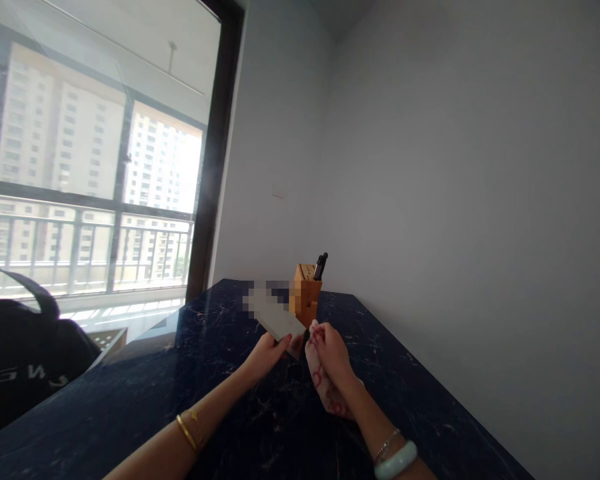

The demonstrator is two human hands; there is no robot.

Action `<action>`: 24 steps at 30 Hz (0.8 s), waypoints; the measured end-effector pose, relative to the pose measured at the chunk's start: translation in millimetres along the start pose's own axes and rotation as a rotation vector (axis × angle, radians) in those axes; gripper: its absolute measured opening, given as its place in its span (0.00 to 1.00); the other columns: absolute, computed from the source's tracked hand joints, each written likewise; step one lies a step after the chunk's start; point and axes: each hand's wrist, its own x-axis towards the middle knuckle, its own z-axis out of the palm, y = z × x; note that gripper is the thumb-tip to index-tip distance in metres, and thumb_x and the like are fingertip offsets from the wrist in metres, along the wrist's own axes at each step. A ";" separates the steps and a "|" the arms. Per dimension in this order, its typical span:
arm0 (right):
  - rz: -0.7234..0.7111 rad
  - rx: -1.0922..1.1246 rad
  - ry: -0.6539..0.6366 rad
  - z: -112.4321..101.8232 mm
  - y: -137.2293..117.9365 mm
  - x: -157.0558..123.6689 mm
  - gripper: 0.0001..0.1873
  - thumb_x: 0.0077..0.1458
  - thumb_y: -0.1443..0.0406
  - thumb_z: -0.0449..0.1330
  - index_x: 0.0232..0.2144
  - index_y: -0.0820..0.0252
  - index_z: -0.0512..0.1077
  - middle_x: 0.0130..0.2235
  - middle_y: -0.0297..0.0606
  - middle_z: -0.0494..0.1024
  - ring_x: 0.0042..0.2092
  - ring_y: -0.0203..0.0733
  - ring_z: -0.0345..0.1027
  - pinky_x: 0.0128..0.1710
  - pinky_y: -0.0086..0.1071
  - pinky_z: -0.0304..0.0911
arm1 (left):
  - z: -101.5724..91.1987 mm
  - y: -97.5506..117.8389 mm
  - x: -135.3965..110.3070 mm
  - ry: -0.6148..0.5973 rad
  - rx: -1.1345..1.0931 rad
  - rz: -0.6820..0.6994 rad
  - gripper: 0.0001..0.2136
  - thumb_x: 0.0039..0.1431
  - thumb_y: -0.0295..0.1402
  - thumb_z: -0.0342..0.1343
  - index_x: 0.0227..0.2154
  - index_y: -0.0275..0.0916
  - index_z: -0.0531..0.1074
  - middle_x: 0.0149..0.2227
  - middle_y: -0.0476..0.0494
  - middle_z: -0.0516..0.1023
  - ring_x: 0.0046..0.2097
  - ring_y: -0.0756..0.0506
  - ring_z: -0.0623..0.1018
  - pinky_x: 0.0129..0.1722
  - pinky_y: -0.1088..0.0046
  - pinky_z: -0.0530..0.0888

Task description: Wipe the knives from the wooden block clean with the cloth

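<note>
Left hand [267,355] fingers grasping flat pale-grey rectangular slab [276,317], long axis slanting up-left from fingertips; right hand [333,353] pinching white red-patterned cloth [324,381], nearer light-wood knife block [306,293].

The countertop [130,427] is glossy dark stone with pale veins, and the knife block [306,293] is smooth, light wood. The cloth [320,390] is soft white fabric printed red; the held flat slab [277,317] looks matt grey.

Counter [130,427]: navy with pale veining. Cloth [320,390]: white, red print. Blade [275,313]: pale grey. Knife block [305,297]: tan wood.
</note>
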 end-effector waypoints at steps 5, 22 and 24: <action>-0.091 0.015 -0.057 1.2 -4.2 -4.5 0.08 0.54 0.66 0.47 0.33 0.58 0.65 0.36 0.37 0.72 0.39 0.37 0.65 0.39 0.27 0.55 | -3.0 -0.1 0.3 0.007 -0.023 -0.027 0.16 0.52 0.41 0.51 0.34 0.32 0.71 0.33 0.41 0.77 0.32 0.44 0.76 0.27 0.73 0.73; -0.047 -0.067 -0.094 -1.2 -3.2 -5.9 0.07 0.54 0.67 0.47 0.34 0.59 0.64 0.33 0.37 0.71 0.35 0.36 0.65 0.33 0.26 0.54 | -1.6 6.3 -4.1 0.007 -0.049 -0.051 0.16 0.51 0.42 0.52 0.34 0.33 0.71 0.32 0.42 0.78 0.32 0.44 0.76 0.27 0.72 0.73; -0.081 -0.034 -0.082 -1.6 -7.8 -6.7 0.07 0.55 0.66 0.47 0.35 0.59 0.64 0.34 0.37 0.71 0.36 0.37 0.65 0.35 0.26 0.55 | -0.6 6.9 -4.4 0.006 -0.048 -0.042 0.16 0.51 0.42 0.53 0.34 0.33 0.71 0.33 0.42 0.78 0.33 0.43 0.76 0.27 0.72 0.73</action>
